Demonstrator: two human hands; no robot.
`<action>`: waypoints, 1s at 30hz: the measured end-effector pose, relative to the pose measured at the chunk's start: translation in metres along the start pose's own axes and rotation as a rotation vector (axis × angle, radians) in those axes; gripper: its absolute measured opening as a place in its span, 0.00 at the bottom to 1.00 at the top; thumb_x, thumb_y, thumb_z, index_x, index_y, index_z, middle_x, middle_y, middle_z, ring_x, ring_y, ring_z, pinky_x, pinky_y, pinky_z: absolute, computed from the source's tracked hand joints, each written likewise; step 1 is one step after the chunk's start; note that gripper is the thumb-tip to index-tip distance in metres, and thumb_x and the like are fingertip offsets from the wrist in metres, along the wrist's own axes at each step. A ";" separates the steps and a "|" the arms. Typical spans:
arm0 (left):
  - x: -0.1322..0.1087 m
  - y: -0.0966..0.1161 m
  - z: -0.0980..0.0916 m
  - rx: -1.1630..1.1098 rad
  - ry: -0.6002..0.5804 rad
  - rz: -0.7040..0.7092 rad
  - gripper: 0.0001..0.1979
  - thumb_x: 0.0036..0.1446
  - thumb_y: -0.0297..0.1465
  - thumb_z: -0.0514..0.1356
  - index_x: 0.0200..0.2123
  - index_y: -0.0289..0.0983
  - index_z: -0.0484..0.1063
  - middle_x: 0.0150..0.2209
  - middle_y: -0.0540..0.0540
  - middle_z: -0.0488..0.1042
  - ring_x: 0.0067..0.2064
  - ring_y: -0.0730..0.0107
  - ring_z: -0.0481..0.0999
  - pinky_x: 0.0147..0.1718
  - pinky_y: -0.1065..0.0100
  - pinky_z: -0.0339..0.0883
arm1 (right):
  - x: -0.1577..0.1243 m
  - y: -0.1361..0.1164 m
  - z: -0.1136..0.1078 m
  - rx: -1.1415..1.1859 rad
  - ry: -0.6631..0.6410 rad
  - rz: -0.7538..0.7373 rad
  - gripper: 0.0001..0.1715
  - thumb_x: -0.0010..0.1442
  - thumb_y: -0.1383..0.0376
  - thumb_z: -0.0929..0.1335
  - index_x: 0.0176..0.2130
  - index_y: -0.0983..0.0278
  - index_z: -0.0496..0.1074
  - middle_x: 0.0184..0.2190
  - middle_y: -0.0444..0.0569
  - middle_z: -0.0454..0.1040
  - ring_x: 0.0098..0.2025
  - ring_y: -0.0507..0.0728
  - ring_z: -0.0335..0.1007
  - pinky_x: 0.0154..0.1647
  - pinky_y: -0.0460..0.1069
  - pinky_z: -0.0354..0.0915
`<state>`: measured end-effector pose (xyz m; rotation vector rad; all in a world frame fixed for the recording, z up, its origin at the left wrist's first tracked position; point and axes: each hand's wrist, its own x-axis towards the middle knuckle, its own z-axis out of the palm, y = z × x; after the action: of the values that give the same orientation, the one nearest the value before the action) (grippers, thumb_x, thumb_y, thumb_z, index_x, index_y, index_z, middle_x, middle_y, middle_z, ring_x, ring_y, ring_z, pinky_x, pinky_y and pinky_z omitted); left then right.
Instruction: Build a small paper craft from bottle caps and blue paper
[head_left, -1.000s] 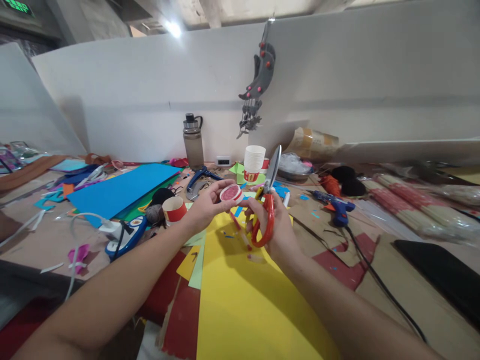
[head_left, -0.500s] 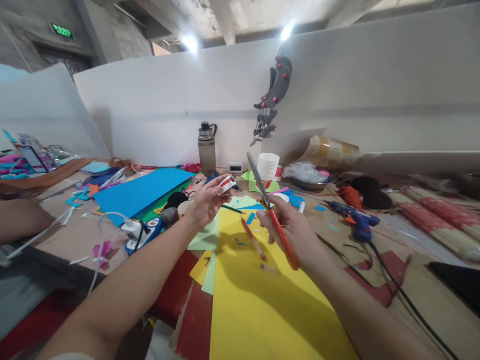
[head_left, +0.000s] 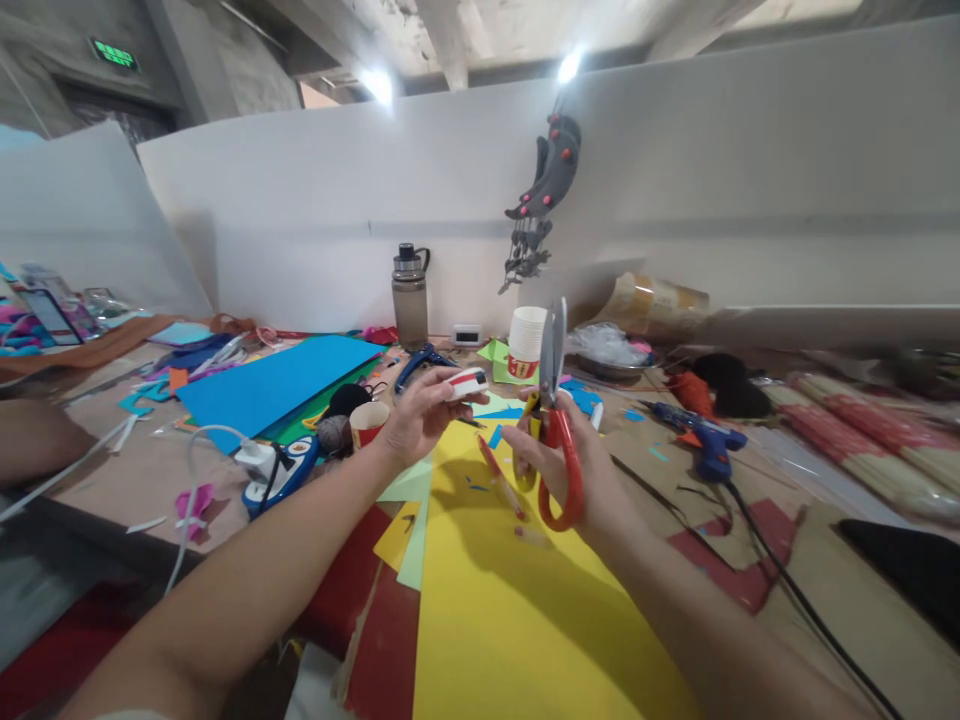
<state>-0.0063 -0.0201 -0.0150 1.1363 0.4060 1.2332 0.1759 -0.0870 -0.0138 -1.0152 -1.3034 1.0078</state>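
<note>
My left hand pinches a small white piece with a red stripe and a dark patch; its kind is unclear. My right hand grips a pair of scissors by its red and yellow handles, the blades pointing up and nearly together. The scissors stand to the right of the white piece, apart from it. Below both hands lies a yellow sheet, bearing a red-tipped pen and small blue scraps. A red and white paper cup stands by my left wrist.
Behind my hands stand stacked paper cups and a bottle. A blue glue gun with a black cord lies right. At left are a blue sheet, a power strip and another person's arm.
The scissors have turned from leaning left to nearly upright, showing their handle loops more. The white piece has tilted and moved slightly right and down with my left hand.
</note>
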 end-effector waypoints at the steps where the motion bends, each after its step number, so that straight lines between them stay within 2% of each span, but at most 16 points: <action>1: -0.002 -0.004 0.004 0.000 -0.029 -0.041 0.15 0.50 0.35 0.66 0.41 0.35 0.75 0.40 0.41 0.79 0.41 0.59 0.80 0.35 0.66 0.70 | 0.002 0.003 -0.001 0.009 0.019 -0.020 0.29 0.49 0.53 0.76 0.44 0.60 0.63 0.25 0.37 0.67 0.22 0.49 0.65 0.22 0.45 0.65; 7: -0.008 -0.015 0.016 -0.019 -0.118 -0.162 0.11 0.49 0.34 0.67 0.37 0.36 0.77 0.35 0.45 0.79 0.36 0.64 0.79 0.34 0.63 0.73 | 0.010 0.017 -0.004 0.041 0.048 -0.070 0.28 0.51 0.51 0.75 0.45 0.59 0.63 0.26 0.37 0.69 0.20 0.50 0.66 0.20 0.46 0.64; 15: -0.009 -0.006 0.019 0.118 -0.123 -0.123 0.10 0.46 0.32 0.71 0.32 0.36 0.77 0.37 0.46 0.79 0.35 0.69 0.78 0.32 0.68 0.72 | 0.009 0.017 -0.002 0.052 0.050 -0.065 0.30 0.50 0.51 0.75 0.46 0.58 0.62 0.24 0.36 0.67 0.19 0.50 0.64 0.19 0.46 0.64; 19: -0.006 -0.003 0.016 0.138 -0.078 -0.070 0.11 0.47 0.32 0.70 0.35 0.37 0.77 0.38 0.45 0.80 0.37 0.66 0.80 0.32 0.69 0.69 | 0.005 0.007 0.001 0.020 0.066 -0.016 0.28 0.52 0.48 0.73 0.45 0.59 0.63 0.25 0.36 0.65 0.20 0.48 0.62 0.21 0.45 0.63; 22: 0.000 0.001 0.009 0.114 0.011 -0.028 0.12 0.48 0.33 0.70 0.37 0.38 0.77 0.39 0.44 0.80 0.41 0.61 0.81 0.34 0.68 0.69 | 0.002 -0.002 0.001 -0.007 0.059 0.059 0.28 0.55 0.45 0.69 0.47 0.58 0.64 0.26 0.38 0.64 0.23 0.49 0.61 0.22 0.44 0.62; 25: 0.005 0.006 0.003 0.107 0.097 0.051 0.13 0.47 0.33 0.71 0.36 0.38 0.76 0.38 0.45 0.80 0.41 0.61 0.81 0.34 0.69 0.68 | -0.001 -0.009 -0.002 -0.083 -0.031 0.084 0.29 0.56 0.43 0.68 0.48 0.59 0.65 0.26 0.39 0.65 0.22 0.49 0.61 0.20 0.44 0.59; 28: 0.008 0.010 -0.003 0.116 0.133 0.100 0.13 0.47 0.33 0.70 0.36 0.38 0.75 0.39 0.46 0.80 0.41 0.63 0.80 0.34 0.69 0.68 | -0.003 -0.016 -0.006 -0.214 -0.184 0.095 0.26 0.57 0.45 0.67 0.46 0.60 0.68 0.23 0.39 0.65 0.19 0.49 0.59 0.18 0.44 0.57; 30: 0.009 0.012 -0.007 0.120 0.152 0.116 0.13 0.48 0.33 0.70 0.37 0.38 0.75 0.39 0.46 0.80 0.42 0.63 0.80 0.34 0.69 0.68 | -0.004 -0.021 -0.008 -0.317 -0.236 0.104 0.24 0.58 0.46 0.67 0.44 0.60 0.69 0.21 0.39 0.64 0.19 0.49 0.58 0.18 0.44 0.56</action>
<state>-0.0148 -0.0098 -0.0047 1.1852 0.5405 1.4175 0.1844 -0.0964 0.0052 -1.2403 -1.6564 1.0438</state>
